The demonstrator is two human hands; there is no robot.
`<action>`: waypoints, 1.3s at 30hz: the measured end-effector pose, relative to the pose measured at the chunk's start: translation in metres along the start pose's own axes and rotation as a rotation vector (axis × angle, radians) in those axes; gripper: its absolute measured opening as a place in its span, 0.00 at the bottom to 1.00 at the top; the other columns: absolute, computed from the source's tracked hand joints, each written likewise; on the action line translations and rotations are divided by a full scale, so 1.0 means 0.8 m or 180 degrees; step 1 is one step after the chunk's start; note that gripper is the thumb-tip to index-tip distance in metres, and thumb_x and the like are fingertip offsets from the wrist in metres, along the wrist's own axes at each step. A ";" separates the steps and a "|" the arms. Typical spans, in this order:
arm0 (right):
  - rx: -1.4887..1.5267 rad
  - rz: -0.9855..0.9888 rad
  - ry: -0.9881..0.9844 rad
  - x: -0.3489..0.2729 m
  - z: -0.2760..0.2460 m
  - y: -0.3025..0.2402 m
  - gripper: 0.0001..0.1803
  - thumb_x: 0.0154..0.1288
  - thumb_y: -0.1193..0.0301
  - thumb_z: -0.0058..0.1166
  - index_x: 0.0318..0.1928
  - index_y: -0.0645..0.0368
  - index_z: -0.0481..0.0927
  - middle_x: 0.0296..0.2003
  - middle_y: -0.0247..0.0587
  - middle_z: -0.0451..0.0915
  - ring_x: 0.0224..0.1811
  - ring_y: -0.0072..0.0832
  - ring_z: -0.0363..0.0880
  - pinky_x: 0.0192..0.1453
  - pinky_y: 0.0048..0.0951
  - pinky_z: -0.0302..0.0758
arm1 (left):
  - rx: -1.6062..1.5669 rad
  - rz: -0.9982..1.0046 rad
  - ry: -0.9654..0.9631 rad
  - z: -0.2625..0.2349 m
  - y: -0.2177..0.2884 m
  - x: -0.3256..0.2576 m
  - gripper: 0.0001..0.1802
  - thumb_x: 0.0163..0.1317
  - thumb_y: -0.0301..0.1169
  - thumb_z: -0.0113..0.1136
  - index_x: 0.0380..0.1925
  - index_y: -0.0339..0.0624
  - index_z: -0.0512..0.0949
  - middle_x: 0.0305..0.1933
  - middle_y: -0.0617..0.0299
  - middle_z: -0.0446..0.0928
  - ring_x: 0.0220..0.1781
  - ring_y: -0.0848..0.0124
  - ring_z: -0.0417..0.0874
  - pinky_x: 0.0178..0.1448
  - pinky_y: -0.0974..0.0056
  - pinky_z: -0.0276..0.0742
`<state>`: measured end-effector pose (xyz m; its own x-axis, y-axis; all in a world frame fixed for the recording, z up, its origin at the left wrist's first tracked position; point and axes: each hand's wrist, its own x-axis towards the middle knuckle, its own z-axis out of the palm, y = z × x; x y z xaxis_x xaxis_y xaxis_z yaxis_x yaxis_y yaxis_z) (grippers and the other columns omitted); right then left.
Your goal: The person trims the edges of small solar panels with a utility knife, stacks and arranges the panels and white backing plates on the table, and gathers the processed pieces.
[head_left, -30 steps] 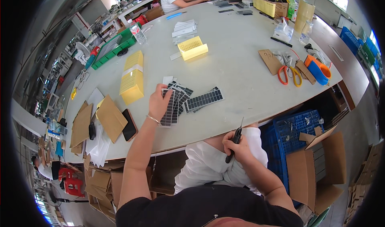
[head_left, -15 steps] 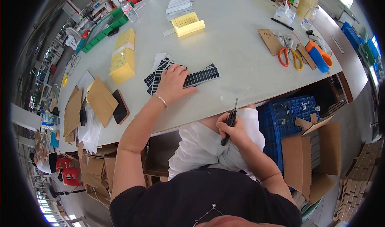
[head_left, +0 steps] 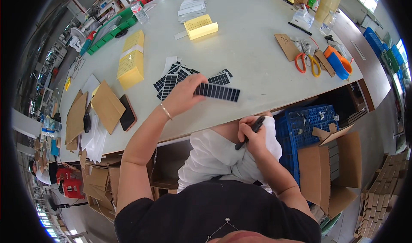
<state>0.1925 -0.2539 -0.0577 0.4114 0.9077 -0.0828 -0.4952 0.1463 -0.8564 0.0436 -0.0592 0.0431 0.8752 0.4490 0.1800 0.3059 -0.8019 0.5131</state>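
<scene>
My left hand (head_left: pixel 184 93) pinches one end of a strip of dark rectangles on a pale backing (head_left: pixel 221 92), slightly blurred. Its other end points right, just over the table. Around and beneath that hand lies a loose, fanned pile of similar strips (head_left: pixel 169 83), partly covered by my fingers. Close to my lap, at the table's near edge, my right hand (head_left: pixel 253 135) is wrapped round a black-handled utility knife (head_left: pixel 258 123). The knife slants up to the right, and its blade cannot be made out now.
Left of the pile are a banded yellow card stack (head_left: pixel 131 65), brown cardboard pieces (head_left: pixel 108 107) and a phone (head_left: pixel 128 112). A folded yellow card tray (head_left: pixel 201 27) stands farther back. Scissors (head_left: pixel 307 62) and an orange-and-blue tape roll (head_left: pixel 339 64) lie right. An open carton (head_left: pixel 315 174) stands below.
My left hand has lifted one strip from the pile and drawn it slightly nearer to me. My right hand has turned the knife, tilting it more to the right.
</scene>
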 end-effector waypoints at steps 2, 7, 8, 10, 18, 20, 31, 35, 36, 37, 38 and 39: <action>-0.0013 -0.0509 0.0374 0.000 0.006 -0.005 0.15 0.58 0.75 0.50 0.46 0.68 0.71 0.18 0.35 0.72 0.16 0.18 0.67 0.22 0.18 0.63 | -0.0128 0.0191 -0.0251 -0.008 0.014 -0.009 0.22 0.45 0.24 0.63 0.41 0.42 0.67 0.43 0.55 0.70 0.46 0.56 0.73 0.49 0.60 0.70; -0.0636 -0.0252 0.0158 0.002 0.014 -0.027 0.16 0.58 0.73 0.55 0.46 0.67 0.74 0.23 0.35 0.77 0.17 0.15 0.69 0.21 0.16 0.66 | -0.0215 0.0599 -0.0713 -0.003 0.038 -0.030 0.22 0.45 0.24 0.63 0.41 0.41 0.68 0.40 0.55 0.67 0.44 0.55 0.72 0.44 0.60 0.71; -0.0988 -0.0007 0.0136 0.001 0.013 -0.029 0.13 0.58 0.73 0.56 0.42 0.66 0.76 0.24 0.35 0.78 0.17 0.15 0.70 0.20 0.16 0.66 | -0.0210 0.0600 -0.0702 -0.005 0.038 -0.033 0.22 0.45 0.24 0.63 0.41 0.41 0.68 0.40 0.55 0.67 0.44 0.55 0.72 0.44 0.60 0.71; -0.1000 -0.0033 0.0120 -0.003 0.012 -0.023 0.08 0.56 0.74 0.58 0.35 0.65 0.78 0.24 0.35 0.78 0.16 0.16 0.71 0.18 0.16 0.66 | -0.0093 0.0718 -0.0697 -0.009 0.038 -0.040 0.26 0.46 0.24 0.65 0.46 0.44 0.66 0.44 0.56 0.67 0.42 0.61 0.74 0.44 0.64 0.72; -0.0099 -0.0160 0.0719 -0.018 0.038 -0.005 0.07 0.57 0.73 0.58 0.33 0.63 0.76 0.22 0.33 0.76 0.16 0.16 0.71 0.19 0.17 0.67 | -0.4780 -0.1245 0.1078 0.075 0.042 -0.054 0.18 0.59 0.22 0.54 0.51 0.38 0.68 0.42 0.61 0.76 0.39 0.76 0.78 0.44 0.70 0.75; -0.0165 -0.0007 0.0504 -0.019 0.037 0.003 0.08 0.57 0.73 0.59 0.35 0.64 0.75 0.23 0.33 0.76 0.17 0.17 0.71 0.21 0.18 0.68 | -0.5067 -0.1303 0.1434 0.091 0.046 -0.053 0.09 0.64 0.27 0.50 0.44 0.40 0.73 0.39 0.64 0.78 0.40 0.76 0.79 0.45 0.69 0.75; -0.2783 -0.0684 -0.0111 0.025 0.013 -0.027 0.16 0.51 0.66 0.62 0.30 0.65 0.73 0.19 0.44 0.74 0.21 0.28 0.75 0.26 0.30 0.70 | -0.5141 -0.2190 0.0607 0.086 0.080 -0.047 0.25 0.69 0.49 0.35 0.20 0.44 0.66 0.13 0.70 0.60 0.13 0.79 0.60 0.16 0.75 0.58; -0.3263 -0.0565 -0.0420 0.025 0.029 -0.042 0.16 0.51 0.63 0.59 0.31 0.64 0.73 0.20 0.52 0.74 0.22 0.44 0.74 0.28 0.35 0.71 | -0.4841 -0.2198 0.0648 0.092 0.089 -0.046 0.27 0.69 0.51 0.34 0.18 0.44 0.65 0.12 0.70 0.60 0.11 0.80 0.58 0.14 0.76 0.55; -0.3263 -0.0550 -0.0419 0.027 0.029 -0.043 0.16 0.51 0.63 0.59 0.31 0.64 0.73 0.20 0.52 0.74 0.22 0.44 0.74 0.28 0.35 0.71 | -0.4847 -0.2212 0.0644 0.094 0.088 -0.046 0.27 0.69 0.51 0.34 0.18 0.44 0.65 0.12 0.70 0.60 0.11 0.80 0.58 0.14 0.76 0.55; -0.3225 -0.0515 -0.0432 0.029 0.030 -0.043 0.15 0.51 0.64 0.58 0.31 0.64 0.73 0.21 0.52 0.74 0.23 0.45 0.75 0.29 0.36 0.71 | -0.4956 -0.2206 0.0577 0.097 0.085 -0.045 0.27 0.69 0.51 0.34 0.18 0.45 0.66 0.12 0.70 0.60 0.11 0.79 0.59 0.14 0.76 0.55; -0.3184 -0.0480 -0.0447 0.030 0.031 -0.042 0.14 0.51 0.64 0.58 0.31 0.63 0.74 0.21 0.52 0.75 0.24 0.45 0.76 0.29 0.37 0.71 | -0.5063 -0.2201 0.0513 0.098 0.083 -0.043 0.27 0.69 0.52 0.34 0.18 0.45 0.66 0.11 0.70 0.60 0.11 0.79 0.59 0.14 0.76 0.55; -0.3179 -0.0468 -0.0451 0.026 0.035 -0.041 0.14 0.51 0.64 0.58 0.31 0.63 0.74 0.21 0.52 0.75 0.24 0.45 0.76 0.29 0.37 0.71 | -0.5064 -0.2216 0.0515 0.096 0.083 -0.042 0.27 0.69 0.52 0.34 0.18 0.45 0.66 0.11 0.70 0.60 0.11 0.79 0.59 0.14 0.76 0.55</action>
<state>0.1959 -0.2290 -0.0169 0.2900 0.9549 0.0630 0.4446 -0.0762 -0.8925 0.0632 -0.1580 0.0068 0.6781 0.6233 -0.3896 -0.1453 0.6332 0.7602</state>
